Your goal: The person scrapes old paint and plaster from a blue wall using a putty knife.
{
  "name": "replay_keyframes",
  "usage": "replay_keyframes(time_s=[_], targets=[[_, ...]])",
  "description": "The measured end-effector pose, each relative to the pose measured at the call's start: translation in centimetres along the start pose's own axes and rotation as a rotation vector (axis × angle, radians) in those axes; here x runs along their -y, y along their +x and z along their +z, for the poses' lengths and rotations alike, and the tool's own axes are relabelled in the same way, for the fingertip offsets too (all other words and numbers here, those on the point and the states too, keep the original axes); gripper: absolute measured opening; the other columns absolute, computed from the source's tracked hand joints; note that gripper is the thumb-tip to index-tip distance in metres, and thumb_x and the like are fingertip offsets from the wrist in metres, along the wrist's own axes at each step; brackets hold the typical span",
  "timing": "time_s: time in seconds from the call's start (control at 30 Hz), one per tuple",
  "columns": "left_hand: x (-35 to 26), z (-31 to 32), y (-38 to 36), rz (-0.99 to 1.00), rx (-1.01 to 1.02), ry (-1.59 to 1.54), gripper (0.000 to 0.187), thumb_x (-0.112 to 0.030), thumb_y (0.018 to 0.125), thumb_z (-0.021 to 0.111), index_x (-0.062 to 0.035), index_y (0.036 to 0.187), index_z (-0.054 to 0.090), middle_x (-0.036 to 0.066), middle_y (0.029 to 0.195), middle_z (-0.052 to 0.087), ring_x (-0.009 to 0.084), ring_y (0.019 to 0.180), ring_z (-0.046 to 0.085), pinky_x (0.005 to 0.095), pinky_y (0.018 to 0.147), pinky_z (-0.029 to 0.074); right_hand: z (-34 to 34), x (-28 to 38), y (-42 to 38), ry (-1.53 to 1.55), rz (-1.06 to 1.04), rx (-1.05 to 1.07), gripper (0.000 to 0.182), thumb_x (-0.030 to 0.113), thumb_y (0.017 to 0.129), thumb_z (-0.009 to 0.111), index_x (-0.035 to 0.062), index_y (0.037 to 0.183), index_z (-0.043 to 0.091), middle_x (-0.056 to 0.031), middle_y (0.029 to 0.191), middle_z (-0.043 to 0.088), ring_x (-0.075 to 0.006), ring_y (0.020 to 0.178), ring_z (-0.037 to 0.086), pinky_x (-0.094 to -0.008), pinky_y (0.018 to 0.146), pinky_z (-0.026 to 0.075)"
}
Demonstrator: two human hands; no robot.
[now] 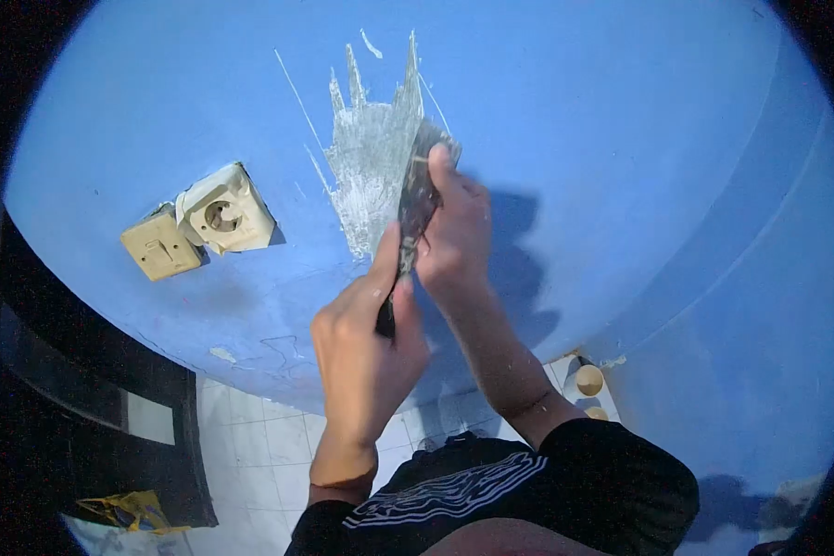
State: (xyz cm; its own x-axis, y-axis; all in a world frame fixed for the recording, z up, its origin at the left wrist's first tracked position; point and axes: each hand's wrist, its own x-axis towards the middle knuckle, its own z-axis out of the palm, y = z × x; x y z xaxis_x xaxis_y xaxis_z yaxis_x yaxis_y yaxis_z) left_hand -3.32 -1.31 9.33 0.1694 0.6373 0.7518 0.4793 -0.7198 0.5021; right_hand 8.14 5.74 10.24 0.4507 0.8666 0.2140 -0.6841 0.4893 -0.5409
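Note:
Against the blue wall [565, 102], a putty knife [421, 185] with a grey-smeared flat blade stands tilted on its edge. My left hand [366, 334] is closed around its dark lower end, one finger stretched along the blade. Higher up, my right hand [454, 222] grips the blade's right side, with the thumb pressed on its face near the top. Directly left of the blade is a rough patch of grey-white filler [369, 167], with streaks spiking upward. The blade's left edge touches or nearly touches this patch; the exact contact is hard to see.
A loose-looking socket [222, 215] and a cream switch [162, 246] stick out of the wall at left. Below lie white floor tiles [259, 445]. Round tan objects [588, 380] stand near the wall's foot at right. Something yellow [134, 510] lies at lower left.

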Motion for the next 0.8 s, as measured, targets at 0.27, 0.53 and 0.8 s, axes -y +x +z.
replay_keyframes(time_s=[0.27,0.53,0.8], targets=[[1.1,0.2,-1.5,0.023,-0.137,0.065,0.038,0.005,0.084,0.065,-0.0007,0.122,0.067,0.012,0.069,0.064,0.0123,0.054,0.051,0.0273,0.054,0.044,-0.6,-1.9,-0.9,0.09,0.006,0.167,0.031,0.034,0.097,0.063,0.0115,0.075,0.06,0.0031,0.064,0.058,-0.0058,0.049,0.052,-0.0236,0.04,0.038],[0.5,-0.9,-1.8,-0.026,-0.151,0.063,0.031,0.005,0.083,0.068,0.0003,0.113,0.071,0.016,0.086,0.074,0.0063,0.066,0.061,0.0228,0.062,0.048,-0.9,-2.2,-0.7,0.039,0.099,0.274,0.032,0.031,0.099,0.06,0.0085,0.075,0.06,0.0014,0.066,0.058,-0.0081,0.051,0.054,-0.0264,0.047,0.043],[0.2,-1.9,-2.1,0.077,-0.176,0.063,0.033,0.005,0.084,0.066,0.0007,0.116,0.069,0.012,0.063,0.06,0.017,0.046,0.049,0.0278,0.047,0.04,1.6,-1.5,-2.7,0.135,0.13,-0.009,0.029,0.029,0.098,0.06,0.0067,0.079,0.062,0.0025,0.068,0.059,-0.0063,0.054,0.055,-0.0262,0.048,0.044]])
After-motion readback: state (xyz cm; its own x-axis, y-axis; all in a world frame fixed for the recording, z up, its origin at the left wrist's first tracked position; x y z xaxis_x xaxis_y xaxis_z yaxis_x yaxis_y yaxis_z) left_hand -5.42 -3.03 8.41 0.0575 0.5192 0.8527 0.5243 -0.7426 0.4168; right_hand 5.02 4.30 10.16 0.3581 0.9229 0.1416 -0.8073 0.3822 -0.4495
